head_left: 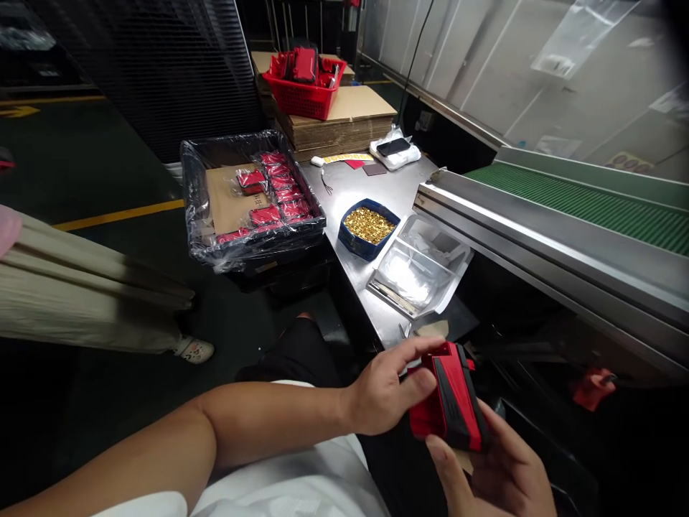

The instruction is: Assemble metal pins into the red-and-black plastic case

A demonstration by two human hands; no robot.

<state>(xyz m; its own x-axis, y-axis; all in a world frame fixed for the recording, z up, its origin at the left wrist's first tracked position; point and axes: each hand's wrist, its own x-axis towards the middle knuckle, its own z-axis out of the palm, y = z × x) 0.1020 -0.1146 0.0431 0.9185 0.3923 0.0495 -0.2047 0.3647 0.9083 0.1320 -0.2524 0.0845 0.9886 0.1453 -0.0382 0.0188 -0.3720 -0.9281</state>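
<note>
A red and black plastic housing (457, 398), with an open hollow on its left side, is held between both hands above my lap. My left hand (385, 388) grips its upper left edge, thumb at the hollow and fingers over the top. From below and the right, my right hand (500, 467) holds its lower end, thumb at the near edge. Just beyond the housing, a pair of metal tips (405, 329), perhaps tweezers, lies at the table's near end. A clear divided bin (463, 258) with plastic bags inside sits behind that.
A blue tub (352, 248) holds small brass-coloured parts. To the left, a plastic-lined black crate (194, 208) contains bagged red pieces. A red basket (301, 100) stands on stacked cardboard (344, 129). A green conveyor (592, 197) runs along the right. Another person's legs (91, 287) are at left.
</note>
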